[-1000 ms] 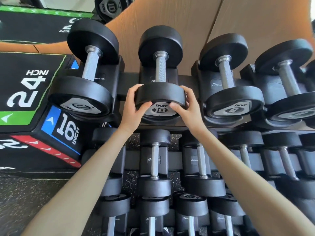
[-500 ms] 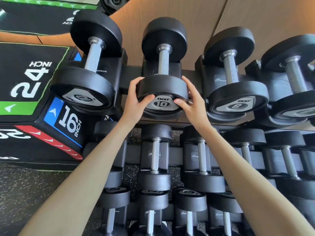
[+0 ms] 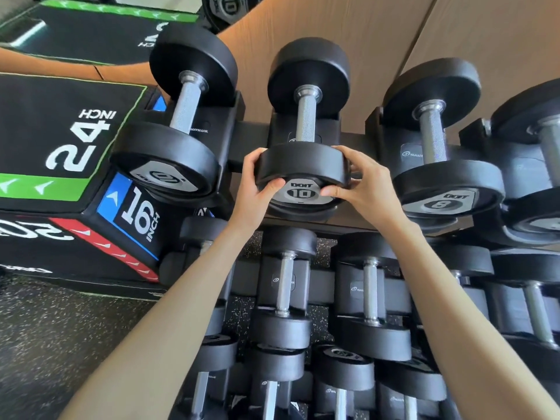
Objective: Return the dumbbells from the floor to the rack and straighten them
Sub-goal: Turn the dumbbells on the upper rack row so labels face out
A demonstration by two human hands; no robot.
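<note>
A black dumbbell marked 10 (image 3: 303,165) lies in its cradle on the top tier of the black rack (image 3: 251,131), handle pointing away from me. My left hand (image 3: 257,186) grips the left side of its near head, thumb on the end face. My right hand (image 3: 363,183) grips the right side of the same head, thumb by the number plate. To its left lies a second 10 dumbbell (image 3: 169,159), its near head turned slightly left. To its right rests a dumbbell marked 8 (image 3: 445,177).
Lower tiers hold several smaller dumbbells (image 3: 285,292) under my forearms. A black plyo box (image 3: 60,165) printed 24, 16 and 20 inch stands at the left against the rack. A wooden wall (image 3: 394,40) is behind. Speckled rubber floor (image 3: 45,344) lies at bottom left.
Both hands stay on the near head of the 10 dumbbell; its label now reads level. The view has shifted slightly down and right.
</note>
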